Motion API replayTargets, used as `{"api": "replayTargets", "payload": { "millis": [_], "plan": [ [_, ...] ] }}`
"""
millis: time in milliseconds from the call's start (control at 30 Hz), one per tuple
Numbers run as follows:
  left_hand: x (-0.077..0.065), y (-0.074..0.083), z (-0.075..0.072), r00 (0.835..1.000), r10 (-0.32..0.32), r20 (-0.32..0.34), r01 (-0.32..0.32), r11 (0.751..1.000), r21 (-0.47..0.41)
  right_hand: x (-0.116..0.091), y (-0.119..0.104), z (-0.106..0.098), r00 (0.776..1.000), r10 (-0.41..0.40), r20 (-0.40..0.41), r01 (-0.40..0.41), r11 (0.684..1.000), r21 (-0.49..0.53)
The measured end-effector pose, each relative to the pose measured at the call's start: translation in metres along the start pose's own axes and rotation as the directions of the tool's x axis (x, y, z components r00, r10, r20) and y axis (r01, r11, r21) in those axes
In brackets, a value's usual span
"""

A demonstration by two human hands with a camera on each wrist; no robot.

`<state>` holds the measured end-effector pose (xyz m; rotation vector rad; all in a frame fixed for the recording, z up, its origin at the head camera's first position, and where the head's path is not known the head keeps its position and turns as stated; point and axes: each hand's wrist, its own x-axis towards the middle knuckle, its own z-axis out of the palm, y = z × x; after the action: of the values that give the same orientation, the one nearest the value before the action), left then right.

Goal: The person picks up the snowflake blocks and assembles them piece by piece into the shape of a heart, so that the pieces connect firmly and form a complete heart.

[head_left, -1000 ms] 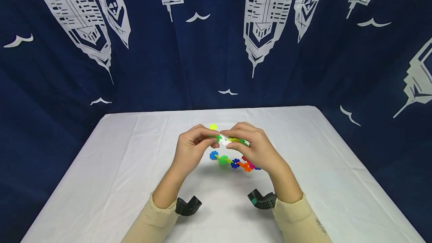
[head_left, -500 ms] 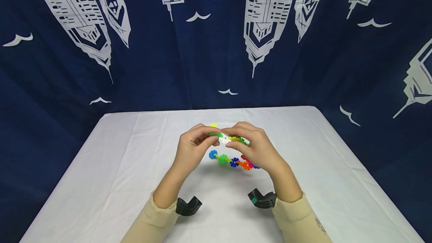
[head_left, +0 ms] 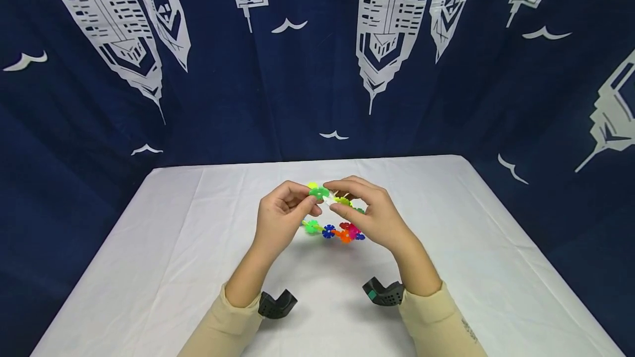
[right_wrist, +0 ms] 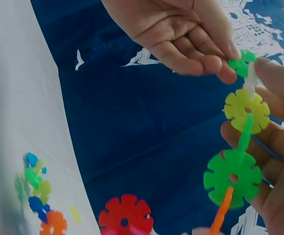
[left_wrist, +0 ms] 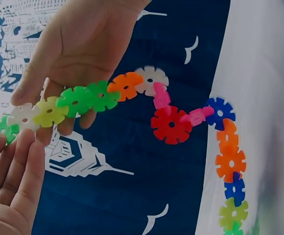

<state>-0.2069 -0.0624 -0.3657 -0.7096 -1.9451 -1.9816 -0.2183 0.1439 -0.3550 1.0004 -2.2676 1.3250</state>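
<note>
My left hand (head_left: 280, 211) pinches a bright green snowflake disc (head_left: 319, 193) between thumb and fingers. A white disc (left_wrist: 24, 116) is slotted into it, and my right hand (head_left: 372, 211) pinches that one. From the white disc runs a chain of linked discs: yellow (right_wrist: 247, 110), green (right_wrist: 232, 178), orange, white, pink, then red (left_wrist: 171, 125). The chain dips below my hands and carries on through dark blue (left_wrist: 220, 113), orange (left_wrist: 230, 164) and lime discs. In the head view my right fingers hide part of it.
A white cloth covers the table (head_left: 198, 247). Behind it hangs a navy curtain (head_left: 297, 87) printed with white buildings and birds. A yellow disc (head_left: 312, 185) shows just beyond my left fingers; whether it lies on the table I cannot tell. Each wrist wears a black camera mount (head_left: 278, 304).
The green disc has tilted so its flat face shows. The chain's hanging part has swung left. Both hands have shifted only slightly and keep their pinch.
</note>
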Motion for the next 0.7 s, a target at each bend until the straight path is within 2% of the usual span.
{"api": "replayTargets", "payload": {
  "millis": [200, 367, 533, 700],
  "plan": [
    [-0.0011, 0.0006, 0.0015, 0.999, -0.031, 0.015, 0.031, 0.999, -0.022, 0.0017, -0.0032, 0.0076, 0.998, -0.022, -0.066, 0.026, 0.998, 0.057],
    [-0.0016, 0.0, 0.005, 0.999, -0.026, 0.021, 0.027, 0.999, -0.027, 0.0017, -0.0044, 0.0104, 0.994, -0.002, -0.111, 0.014, 0.994, 0.109],
    [-0.0004, -0.003, 0.0058, 0.999, -0.023, 0.034, 0.024, 0.999, -0.026, 0.0017, -0.0039, 0.0101, 0.992, 0.017, -0.129, -0.002, 0.994, 0.112],
    [0.001, -0.0078, 0.0031, 0.999, -0.021, 0.046, 0.02, 1.0, 0.023, 0.0013, -0.0013, 0.0096, 0.988, 0.033, -0.149, -0.018, 0.994, 0.104]
  ]
}}
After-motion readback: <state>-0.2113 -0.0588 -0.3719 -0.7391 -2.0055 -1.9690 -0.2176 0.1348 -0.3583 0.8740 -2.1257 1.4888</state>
